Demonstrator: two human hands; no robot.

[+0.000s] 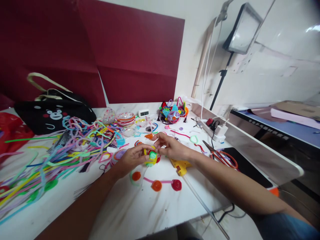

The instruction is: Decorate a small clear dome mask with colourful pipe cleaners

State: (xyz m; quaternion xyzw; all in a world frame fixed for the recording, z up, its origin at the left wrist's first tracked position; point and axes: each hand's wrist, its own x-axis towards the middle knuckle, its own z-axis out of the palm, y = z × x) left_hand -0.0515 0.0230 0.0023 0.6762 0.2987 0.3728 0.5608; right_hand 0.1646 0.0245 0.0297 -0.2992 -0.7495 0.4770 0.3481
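While the left hand [132,158] pinches a yellow-and-green ornament [151,155] just below the centre of the frame, the right hand [171,145] bends its fingers near the top; whether they grip anything I cannot tell. Pipe cleaners [60,155] crowd the left, and a glue gun [181,166] and scissors [216,153] lie right of centre.

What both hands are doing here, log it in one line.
left hand: holding yellow-green craft piece | right hand: at its upper edge | nearby: yellow glue gun, scissors, pile of pipe cleaners
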